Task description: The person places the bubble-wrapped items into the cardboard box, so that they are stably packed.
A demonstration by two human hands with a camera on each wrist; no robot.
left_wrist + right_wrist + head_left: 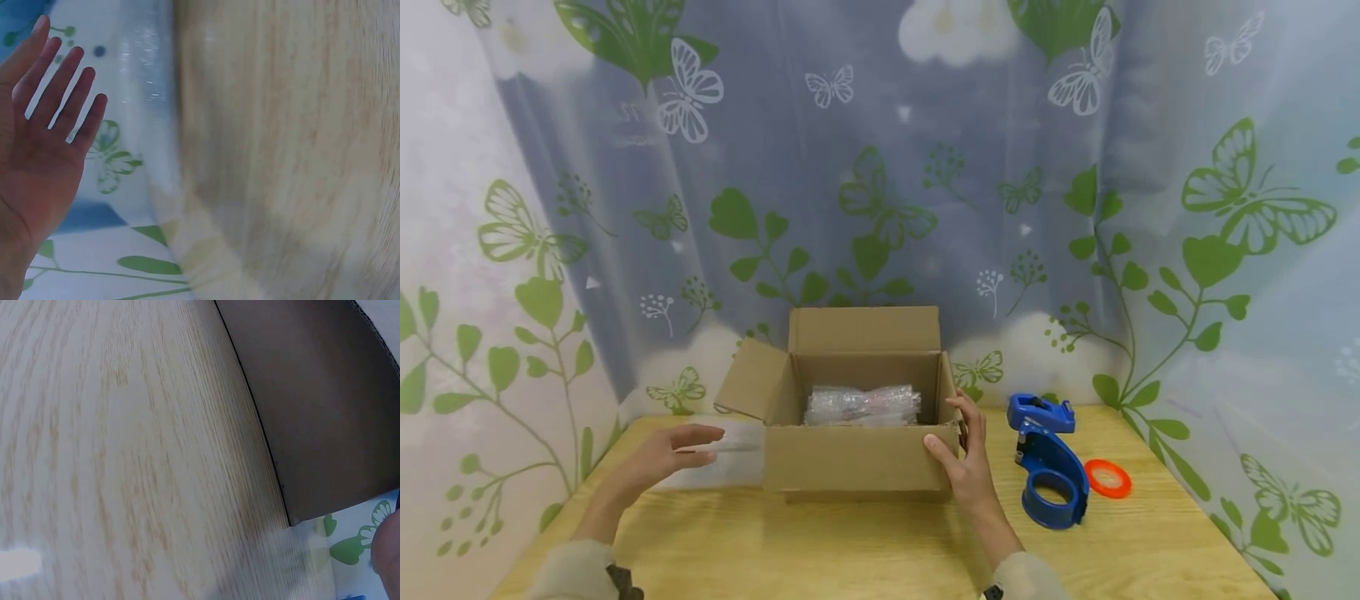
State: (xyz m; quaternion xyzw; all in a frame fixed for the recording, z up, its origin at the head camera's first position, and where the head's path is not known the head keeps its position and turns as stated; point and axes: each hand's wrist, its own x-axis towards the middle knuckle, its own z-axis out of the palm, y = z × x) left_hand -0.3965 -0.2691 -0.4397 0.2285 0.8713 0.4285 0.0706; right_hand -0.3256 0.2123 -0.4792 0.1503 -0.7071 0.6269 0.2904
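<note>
An open cardboard box stands at the middle of the table, its back and left flaps raised. Inside lies a bundle in clear bubble wrap; what it encloses cannot be made out. My right hand grips the box's front right corner, thumb on the front panel, fingers along the right side. Only a fingertip of it enters the right wrist view, beside the cardboard. Left of the box, my left hand hovers with fingers extended, holding nothing, near a translucent plastic sheet. The left wrist view shows its palm.
To the right of the box stand two blue tape dispensers, one behind and one in front. A red tape ring lies beside them. A patterned curtain closes off the back and sides of the wooden table.
</note>
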